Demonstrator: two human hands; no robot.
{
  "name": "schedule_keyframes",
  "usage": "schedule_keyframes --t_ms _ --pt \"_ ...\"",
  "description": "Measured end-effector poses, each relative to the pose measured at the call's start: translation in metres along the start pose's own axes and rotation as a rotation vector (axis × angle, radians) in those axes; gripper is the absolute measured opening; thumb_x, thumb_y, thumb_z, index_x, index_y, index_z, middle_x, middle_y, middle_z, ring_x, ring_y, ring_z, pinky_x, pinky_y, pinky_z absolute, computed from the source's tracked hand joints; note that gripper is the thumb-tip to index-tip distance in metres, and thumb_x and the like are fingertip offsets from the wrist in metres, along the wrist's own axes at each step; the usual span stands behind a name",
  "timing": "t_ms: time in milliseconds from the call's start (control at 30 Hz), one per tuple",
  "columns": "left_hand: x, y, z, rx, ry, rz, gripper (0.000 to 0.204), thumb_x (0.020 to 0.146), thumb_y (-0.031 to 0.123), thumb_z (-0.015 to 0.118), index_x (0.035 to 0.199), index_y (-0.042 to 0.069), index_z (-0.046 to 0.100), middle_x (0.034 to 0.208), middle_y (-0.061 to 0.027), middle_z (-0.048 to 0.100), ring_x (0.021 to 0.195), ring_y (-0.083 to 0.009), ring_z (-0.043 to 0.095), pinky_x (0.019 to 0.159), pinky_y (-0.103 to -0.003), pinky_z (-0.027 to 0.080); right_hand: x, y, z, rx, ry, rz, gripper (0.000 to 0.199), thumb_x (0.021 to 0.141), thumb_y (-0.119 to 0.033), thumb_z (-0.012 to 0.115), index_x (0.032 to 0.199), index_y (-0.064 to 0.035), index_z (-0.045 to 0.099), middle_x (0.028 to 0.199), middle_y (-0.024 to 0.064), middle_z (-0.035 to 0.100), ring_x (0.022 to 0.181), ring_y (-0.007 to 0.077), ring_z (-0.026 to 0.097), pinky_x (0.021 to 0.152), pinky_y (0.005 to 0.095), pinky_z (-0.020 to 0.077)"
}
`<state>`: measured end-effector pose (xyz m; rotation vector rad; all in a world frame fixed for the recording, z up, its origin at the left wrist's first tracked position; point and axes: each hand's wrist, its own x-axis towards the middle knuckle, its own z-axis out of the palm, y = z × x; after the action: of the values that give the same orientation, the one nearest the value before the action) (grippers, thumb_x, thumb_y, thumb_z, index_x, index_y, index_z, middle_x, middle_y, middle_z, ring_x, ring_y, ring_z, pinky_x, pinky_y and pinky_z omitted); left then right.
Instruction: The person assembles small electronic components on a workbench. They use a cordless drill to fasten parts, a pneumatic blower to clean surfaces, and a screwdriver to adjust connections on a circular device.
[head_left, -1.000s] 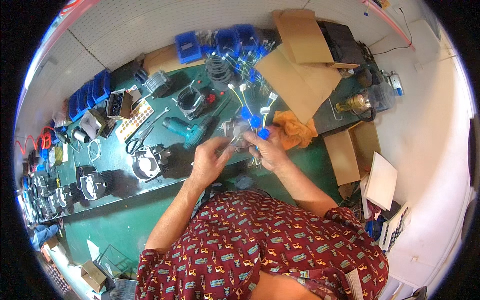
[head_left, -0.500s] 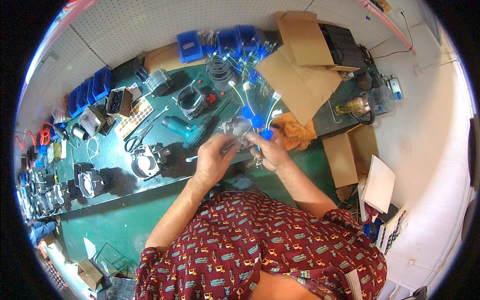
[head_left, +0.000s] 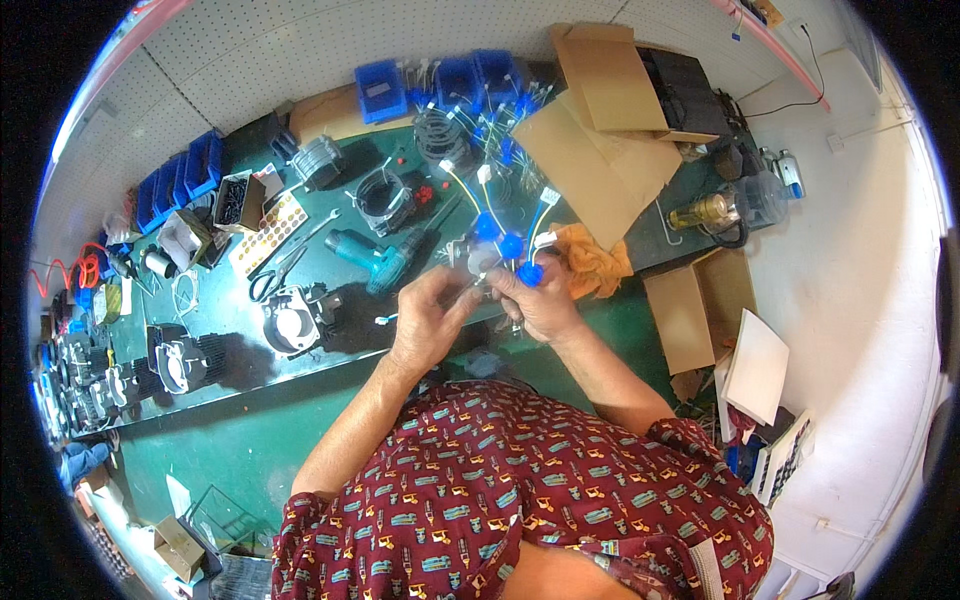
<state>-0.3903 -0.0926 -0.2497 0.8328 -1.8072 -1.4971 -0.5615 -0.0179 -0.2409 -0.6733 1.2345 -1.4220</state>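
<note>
While the person leans over the green counter (head_left: 330, 385), both hands meet at the centre of the frame around a small grey part with blue caps (head_left: 497, 252) and trailing wires. The left hand (head_left: 428, 318) pinches it from below; the right hand (head_left: 540, 300) has its fingers curled about it. A teal drill (head_left: 380, 258) lies just left, an orange rag (head_left: 592, 258) just right.

Workshop, electrical or assembly bench: green worktop (head_left: 300, 400) crowded with a teal cordless drill (head_left: 385, 258), scissors (head_left: 285, 270), wire coils (head_left: 385, 192), metal motor-like housings (head_left: 290, 322), blue parts bins (head_left: 185, 175) along a white pegboard wall (head_left: 260, 50), plus cardboard boxes (head_left: 600, 120).
</note>
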Motion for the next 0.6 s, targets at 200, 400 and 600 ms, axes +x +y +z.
schedule_keyframes --t_ms 200,400,600 --pt "0.001 -0.006 -0.001 0.152 0.038 0.192 0.014 0.084 0.003 0.074 0.095 0.001 0.065 0.082 -0.0129 0.066 0.073 -0.0224 0.066 0.065 -0.034 0.051 -0.004 0.002 0.011 0.059 0.081 -0.005 0.018 0.092 -0.015 0.074 0.105 -0.004 0.071 0.076 -0.0005 0.064 0.052 0.0041 0.049 0.042 0.0184 0.0354" --pt "0.0 -0.016 0.004 0.197 0.105 0.243 0.013 0.086 0.003 0.073 0.097 0.001 0.067 0.084 -0.0121 0.066 0.072 -0.0211 0.064 0.066 -0.033 0.05 -0.003 0.005 0.014 0.087 0.135 0.004 0.015 0.089 -0.008 0.075 0.103 -0.0065 0.068 0.082 0.0001 0.065 0.062 0.0054 0.056 0.043 0.0182 0.0366" --pt "-0.011 -0.045 -0.008 0.191 0.196 -0.036 0.013 0.089 0.01 0.072 0.094 -0.001 0.068 0.078 -0.0121 0.065 0.07 -0.0173 0.062 0.066 -0.031 0.05 -0.001 0.02 -0.002 0.077 0.403 0.096 0.02 0.088 -0.011 0.077 0.105 -0.0068 0.067 0.082 -0.0006 0.066 0.062 0.007 0.058 0.043 0.0201 0.0371"
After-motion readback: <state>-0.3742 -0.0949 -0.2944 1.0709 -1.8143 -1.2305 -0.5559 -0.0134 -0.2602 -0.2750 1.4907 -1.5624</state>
